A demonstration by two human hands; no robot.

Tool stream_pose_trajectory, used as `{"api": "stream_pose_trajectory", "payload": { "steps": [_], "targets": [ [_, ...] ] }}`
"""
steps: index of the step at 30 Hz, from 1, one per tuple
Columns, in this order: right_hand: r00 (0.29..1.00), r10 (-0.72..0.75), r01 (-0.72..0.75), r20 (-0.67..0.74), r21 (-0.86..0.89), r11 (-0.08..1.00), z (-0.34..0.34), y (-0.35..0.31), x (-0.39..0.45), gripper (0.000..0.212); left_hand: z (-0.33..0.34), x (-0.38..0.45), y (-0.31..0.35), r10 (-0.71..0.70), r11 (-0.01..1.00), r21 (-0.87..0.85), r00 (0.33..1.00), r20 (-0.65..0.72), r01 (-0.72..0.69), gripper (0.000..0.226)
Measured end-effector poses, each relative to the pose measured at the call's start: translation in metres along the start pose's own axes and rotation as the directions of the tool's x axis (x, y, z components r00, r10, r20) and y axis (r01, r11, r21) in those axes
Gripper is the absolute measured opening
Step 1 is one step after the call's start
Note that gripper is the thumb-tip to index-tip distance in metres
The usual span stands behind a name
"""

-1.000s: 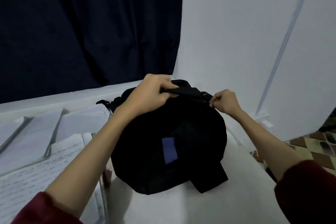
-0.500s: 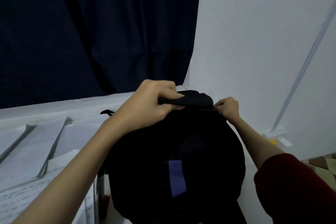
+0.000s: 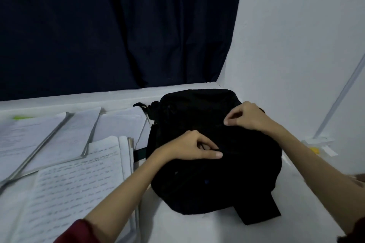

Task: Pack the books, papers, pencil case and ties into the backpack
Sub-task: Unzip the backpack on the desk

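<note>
A black backpack [image 3: 209,175] lies on the white table [image 3: 187,229] near the corner of the wall. My left hand [image 3: 189,148] rests on its upper front, thumb and fingers pinching something small and dark, likely a zipper pull. My right hand [image 3: 246,117] sits a little further back on the bag, fingers curled and pinching the black fabric. Left of the bag lie open books with handwritten pages [image 3: 79,179] and more papers in clear sleeves [image 3: 45,136]. No pencil case or ties show.
A dark blue curtain [image 3: 118,25] hangs behind the table. The white wall [image 3: 296,45] closes the right side, with a thin pipe [image 3: 339,96] running down it. A black strap [image 3: 258,209] sticks out from the bag toward the table's front.
The backpack was held up by its top handle; now it lies lower on the table. Both hands have left the handle and moved onto the bag's front.
</note>
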State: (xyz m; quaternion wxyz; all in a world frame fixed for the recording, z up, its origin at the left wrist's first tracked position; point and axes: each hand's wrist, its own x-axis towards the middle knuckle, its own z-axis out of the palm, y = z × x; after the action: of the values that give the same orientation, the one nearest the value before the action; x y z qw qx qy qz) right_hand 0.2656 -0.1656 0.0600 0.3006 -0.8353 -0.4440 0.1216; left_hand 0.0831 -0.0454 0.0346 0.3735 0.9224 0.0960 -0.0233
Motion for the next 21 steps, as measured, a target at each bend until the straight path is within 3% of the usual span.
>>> {"api": "stream_pose_trajectory", "payload": {
  "steps": [5,12,14,17,19,21],
  "targets": [
    [0.969,-0.131,0.143,0.212,-0.042,0.989,0.058,-0.056,0.006,0.01,-0.037,-0.065,-0.038,-0.089,0.995,0.011,0.931,-0.353,0.099,0.021],
    [0.882,-0.337,0.322,0.33,0.101,0.941,0.152,-0.164,0.029,0.011,-0.103,-0.206,-0.132,-0.377,0.894,-0.072,0.656,-0.654,0.442,0.014],
    [0.857,-0.368,0.327,0.36,0.172,0.929,0.182,-0.199,0.033,0.016,-0.118,-0.246,-0.16,-0.454,0.843,-0.157,0.524,-0.721,0.514,0.017],
    [0.833,-0.408,0.342,0.375,0.232,0.911,0.229,-0.256,0.036,0.018,-0.138,-0.299,-0.206,-0.57,0.773,-0.385,0.284,-0.771,0.505,0.028],
    [0.83,-0.42,0.338,0.366,0.269,0.902,0.26,-0.295,0.037,0.017,-0.152,-0.331,-0.235,-0.662,0.697,-0.567,0.089,-0.744,0.439,0.039],
    [0.826,-0.433,0.346,0.361,0.282,0.895,0.291,-0.333,0.038,0.018,-0.165,-0.358,-0.26,-0.755,0.59,-0.755,-0.135,-0.642,0.286,0.051]
  ]
}}
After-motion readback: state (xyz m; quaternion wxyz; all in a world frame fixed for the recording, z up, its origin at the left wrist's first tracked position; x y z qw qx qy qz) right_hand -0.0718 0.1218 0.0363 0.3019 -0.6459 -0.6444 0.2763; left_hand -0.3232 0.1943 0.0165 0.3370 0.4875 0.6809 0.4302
